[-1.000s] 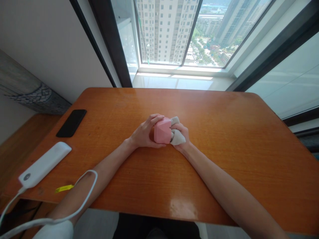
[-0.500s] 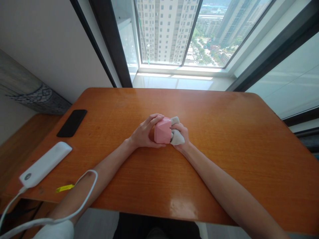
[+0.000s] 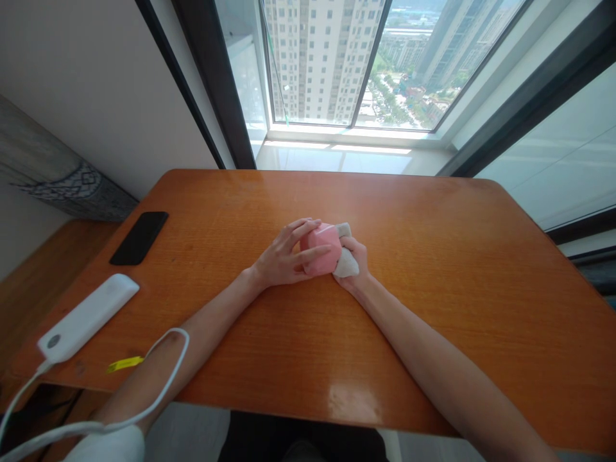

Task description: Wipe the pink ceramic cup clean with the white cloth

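Note:
Just above the middle of the wooden table [image 3: 269, 333] is a pink faceted object [image 3: 323, 259], like a small pot or cup; its exact kind does not show. My left hand [image 3: 287, 255] is wrapped round it from the left, with fingers across its top and its near face. A light grey cloth [image 3: 347, 263] is bunched against the object's right side. My right hand [image 3: 357, 255] is closed on this cloth and presses it to the object. Part of the cloth and the right fingertips are hidden behind the pink object.
On the table's left side lie a black phone [image 3: 139, 238] and a white power bank [image 3: 88, 318]. From the power bank, a white cable [image 3: 180, 359] loops over my left forearm. Near it is a yellow tag [image 3: 126, 364]. Beyond the table's far edge stands a window [image 3: 351, 70].
The pink object has turned and shifted slightly right. One left finger now lies across its near face. My right hand and the cloth have moved slightly right with it.

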### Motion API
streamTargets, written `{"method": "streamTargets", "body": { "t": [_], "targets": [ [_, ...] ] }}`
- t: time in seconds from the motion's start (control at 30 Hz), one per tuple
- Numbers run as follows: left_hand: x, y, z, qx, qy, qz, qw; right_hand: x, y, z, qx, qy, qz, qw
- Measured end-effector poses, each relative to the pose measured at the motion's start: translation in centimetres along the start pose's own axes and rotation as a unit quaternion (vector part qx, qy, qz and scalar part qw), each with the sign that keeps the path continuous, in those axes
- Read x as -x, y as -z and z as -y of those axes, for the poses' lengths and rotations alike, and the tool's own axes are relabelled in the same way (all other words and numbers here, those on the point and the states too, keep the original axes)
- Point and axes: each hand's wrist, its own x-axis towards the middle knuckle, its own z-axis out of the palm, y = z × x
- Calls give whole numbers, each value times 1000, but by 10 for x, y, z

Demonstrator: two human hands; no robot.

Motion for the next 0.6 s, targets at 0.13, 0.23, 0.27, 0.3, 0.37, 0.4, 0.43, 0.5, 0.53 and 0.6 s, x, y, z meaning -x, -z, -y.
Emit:
{"method": "streamTargets", "body": {
  "t": [0.13, 0.23, 0.27, 0.3, 0.37, 0.4, 0.43, 0.5, 0.53, 0.6],
  "targets": [
    [-2, 3, -2, 92, 93, -10, 991, 2, -2, -1, 9, -9, 10, 1000],
    [-2, 7, -2, 159, 148, 3, 976, 4, -3, -2, 15, -10, 20, 1000],
    [-2, 8, -1, 163, 152, 10, 975, 4, -3, -3, 15, -8, 20, 1000],
    [-2, 7, 0, 161, 151, 17, 975, 3, -2, -3, 13, -6, 19, 1000],
    [-2, 5, 1, 151, 132, 32, 979, 1, 0, -2, 3, -2, 13, 1000],
    [-2, 3, 2, 144, 118, 37, 982, 0, 1, -2, -2, -4, 11, 1000],
    [-2, 1, 2, 135, 102, 40, 985, -1, 2, -1, -7, -10, 11, 1000],
    [-2, -2, 2, 111, 66, 39, 991, -3, 4, 1, -17, -27, 16, 999],
    [-1, -2, 1, 101, 52, 37, 993, -2, 3, 2, -20, -36, 21, 999],
    [-2, -1, -1, 96, 45, 27, 994, -1, 2, 4, -23, -51, 31, 998]
  ]
}}
